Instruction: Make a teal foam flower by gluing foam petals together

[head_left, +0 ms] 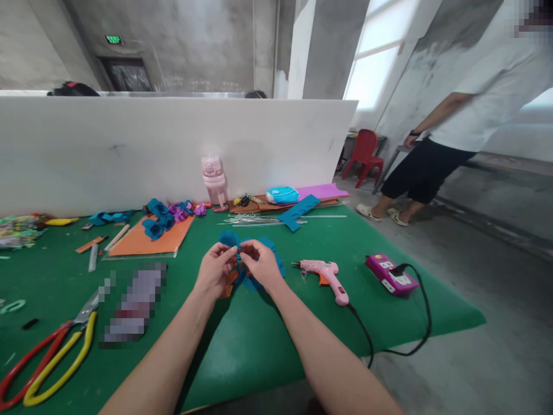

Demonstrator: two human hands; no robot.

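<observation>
In the head view, working just left of the pink glue gun (321,267), with the left hand (212,268) and the right hand (261,262) close together. Pinching a blue piece (228,237) between the fingertips of both, thumb against finger on each side (impossible to tell the exact fold behind those knuckles). Covering part of some blue petals (273,246) with the right hand, nearer the glue gun, and of an orange scrap (227,290) with the left hand, farther from it. Probably at a shaping or joining step, judging by the pinch. For the next move, seemingly needing a light, steady grip, without crushing such thin material. Not touching the glue gun, with its nozzle toward the hands. Also to be seen, right of the glue gun: a purple box (389,275).
</observation>
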